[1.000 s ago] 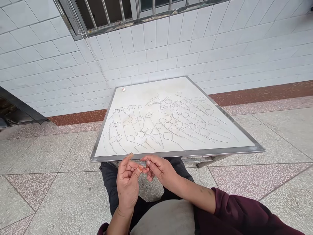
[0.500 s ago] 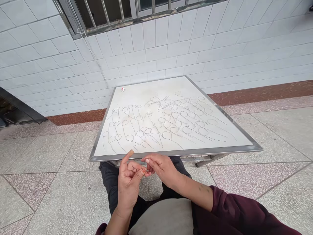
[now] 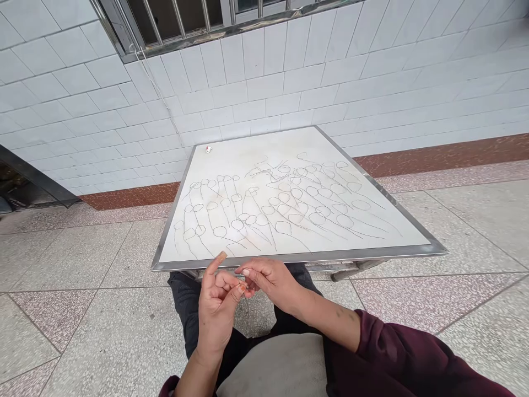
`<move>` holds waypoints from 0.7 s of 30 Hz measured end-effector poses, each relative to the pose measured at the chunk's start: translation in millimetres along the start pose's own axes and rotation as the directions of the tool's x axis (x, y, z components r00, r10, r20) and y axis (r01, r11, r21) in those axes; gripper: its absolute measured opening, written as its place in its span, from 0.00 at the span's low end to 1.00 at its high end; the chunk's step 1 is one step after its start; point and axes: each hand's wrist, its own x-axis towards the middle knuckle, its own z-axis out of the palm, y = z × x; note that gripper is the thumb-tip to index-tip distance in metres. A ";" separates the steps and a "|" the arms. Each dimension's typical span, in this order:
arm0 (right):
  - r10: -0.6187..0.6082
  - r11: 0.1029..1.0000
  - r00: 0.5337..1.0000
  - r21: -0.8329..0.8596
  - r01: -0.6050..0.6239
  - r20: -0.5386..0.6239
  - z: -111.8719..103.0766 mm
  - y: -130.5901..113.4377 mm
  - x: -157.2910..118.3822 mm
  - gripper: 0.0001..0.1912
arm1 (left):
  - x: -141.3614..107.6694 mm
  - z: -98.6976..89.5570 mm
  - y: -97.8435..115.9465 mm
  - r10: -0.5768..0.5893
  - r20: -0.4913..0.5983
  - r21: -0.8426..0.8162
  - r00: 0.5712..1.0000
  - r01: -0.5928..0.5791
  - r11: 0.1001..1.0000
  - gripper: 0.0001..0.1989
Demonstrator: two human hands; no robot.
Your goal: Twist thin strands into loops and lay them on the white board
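Both hands meet just in front of the table's near edge, over my lap. My left hand (image 3: pixel 218 309) pinches a thin dark wire (image 3: pixel 248 314) between thumb and a finger, with its index finger raised and a tan covering on that tip. Close against it, my right hand (image 3: pixel 270 282) has thumb and index finger pressed together at the same spot; what they hold is too small to make out. On the white table (image 3: pixel 256 146) lie several thin wires, many with a round loop (image 3: pixel 283 227) at one end and a loose tail.
A small red and white object (image 3: pixel 208 149) sits at the table's far left corner. Behind stands a white tiled wall (image 3: pixel 264 88) with a barred window (image 3: pixel 177 19). The table has a grey metal rim (image 3: pixel 301 257). Speckled stone floor (image 3: pixel 136 314) surrounds it.
The hands hold nearly the same pose, fingertips shifted slightly. A thin wire tail now shows hanging below them. The view has moved slightly.
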 end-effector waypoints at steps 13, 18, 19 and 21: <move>0.135 0.968 0.991 0.213 -0.133 0.002 -1.8 -12.9 9.2 0.12 | 3.9 -0.7 3.6 0.036 -0.089 -0.070 0.995 -0.043 0.997 0.29; 0.045 0.999 0.992 0.029 -0.042 -0.114 0.6 -11.5 8.6 0.08 | 1.7 0.1 4.6 0.047 -0.056 -0.020 0.997 -0.048 0.999 0.26; 0.032 0.999 0.993 0.012 -0.031 -0.111 0.9 -11.3 8.6 0.08 | 1.9 0.1 4.7 0.053 -0.065 -0.019 0.997 -0.054 0.998 0.26; 0.045 0.998 0.996 0.042 -0.042 -0.079 1.1 -11.7 8.7 0.10 | 2.8 0.0 5.1 0.068 -0.111 -0.025 0.992 -0.071 0.997 0.27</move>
